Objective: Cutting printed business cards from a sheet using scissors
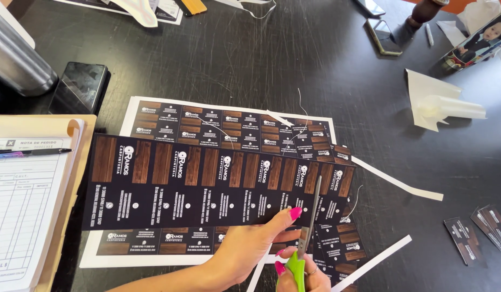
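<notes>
My left hand (250, 243) reaches in from the lower left and holds the bottom edge of a long dark strip of printed cards (196, 184), thumb on top. At the bottom edge of the view, my right hand (304, 276) grips green-handled scissors (310, 227). The blades point up and cut into the strip near its right end. Beneath the strip lies a white-bordered sheet of the same cards (207, 124). Several cut cards (339, 243) are piled just right of the scissors.
White paper offcuts (396, 181) lie to the right on the dark table, beside loose cards (480, 230). A form with a pen (34, 152) sits at left. A black phone (80, 86) and a metal cylinder (15, 54) stand at the back left. Folded white paper (439, 103) lies at right.
</notes>
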